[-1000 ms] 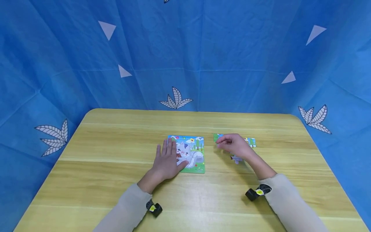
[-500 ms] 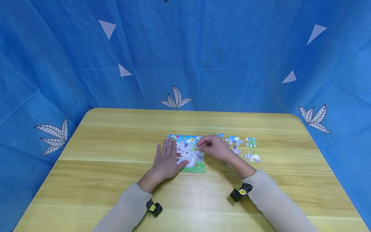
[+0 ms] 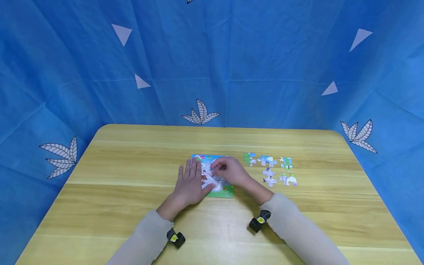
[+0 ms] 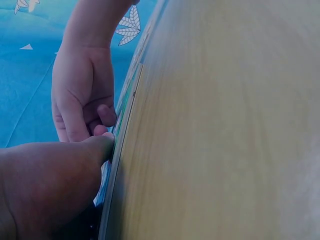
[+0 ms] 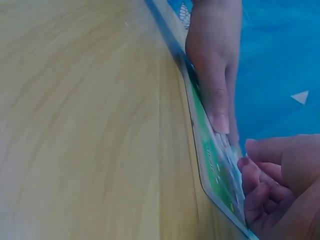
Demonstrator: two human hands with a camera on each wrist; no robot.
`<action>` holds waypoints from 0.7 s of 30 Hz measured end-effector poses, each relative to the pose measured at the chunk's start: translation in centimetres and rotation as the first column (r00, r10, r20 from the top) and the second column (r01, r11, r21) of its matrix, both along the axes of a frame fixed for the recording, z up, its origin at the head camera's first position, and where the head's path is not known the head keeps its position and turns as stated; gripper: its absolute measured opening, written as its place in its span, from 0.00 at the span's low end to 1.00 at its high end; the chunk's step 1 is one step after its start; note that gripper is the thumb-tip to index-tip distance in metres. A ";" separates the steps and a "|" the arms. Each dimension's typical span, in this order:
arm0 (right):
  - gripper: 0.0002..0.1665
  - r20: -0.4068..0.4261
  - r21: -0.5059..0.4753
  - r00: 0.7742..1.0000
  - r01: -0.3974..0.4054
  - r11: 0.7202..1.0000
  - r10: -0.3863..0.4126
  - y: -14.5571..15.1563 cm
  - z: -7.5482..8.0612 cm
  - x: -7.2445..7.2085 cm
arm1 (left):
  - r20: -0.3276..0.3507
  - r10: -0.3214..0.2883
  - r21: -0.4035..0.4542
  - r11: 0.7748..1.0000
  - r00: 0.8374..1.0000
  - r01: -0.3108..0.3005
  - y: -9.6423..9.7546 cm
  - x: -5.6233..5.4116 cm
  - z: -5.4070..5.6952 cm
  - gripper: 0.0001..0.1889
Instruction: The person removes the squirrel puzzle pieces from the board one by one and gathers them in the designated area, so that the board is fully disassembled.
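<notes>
A flat square puzzle board (image 3: 228,193) with a white cartoon kitten picture lies mid-table. My left hand (image 3: 189,187) rests flat on its left part, fingers straight and the thumb over the lower picture. Above the middle of the board is my right hand (image 3: 232,172), thumb and fingertips drawn together in a pinch. It seems to hold a small puzzle piece, almost wholly hidden by the fingers. In the right wrist view the board's green edge (image 5: 212,165) shows beneath both hands. Several loose puzzle pieces (image 3: 269,177) lie to the right of the board.
The hands work on a wooden table (image 3: 132,158) with rounded far corners. Behind it and at both sides hangs a blue curtain (image 3: 265,66) with white triangles and leaf prints. A small black wrist camera (image 3: 256,223) sits on the right sleeve.
My right hand has moved left from over the loose pieces to the middle of the board, uncovering those pieces. The left hand stays in place on the board.
</notes>
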State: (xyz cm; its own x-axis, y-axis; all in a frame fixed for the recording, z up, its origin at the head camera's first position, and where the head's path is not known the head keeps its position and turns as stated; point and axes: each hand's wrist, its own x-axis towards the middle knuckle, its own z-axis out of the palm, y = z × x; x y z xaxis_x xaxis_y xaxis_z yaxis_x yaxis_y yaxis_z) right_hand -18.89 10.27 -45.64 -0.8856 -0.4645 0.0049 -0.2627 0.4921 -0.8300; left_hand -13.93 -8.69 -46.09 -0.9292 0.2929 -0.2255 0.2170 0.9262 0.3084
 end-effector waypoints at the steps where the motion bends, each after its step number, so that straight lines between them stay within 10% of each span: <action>1: 0.05 0.000 0.010 1.000 0.004 1.000 -0.004 -0.2 0.0 0.0 | 0.002 -0.001 -0.004 1.000 1.000 0.001 0.0 0.0 0.0 0.52; 21: 0.03 -0.037 0.195 0.995 0.094 0.976 -0.088 -2.4 -0.2 0.5 | -0.029 -0.023 0.004 1.000 0.999 0.023 -0.2 0.0 -0.4 0.52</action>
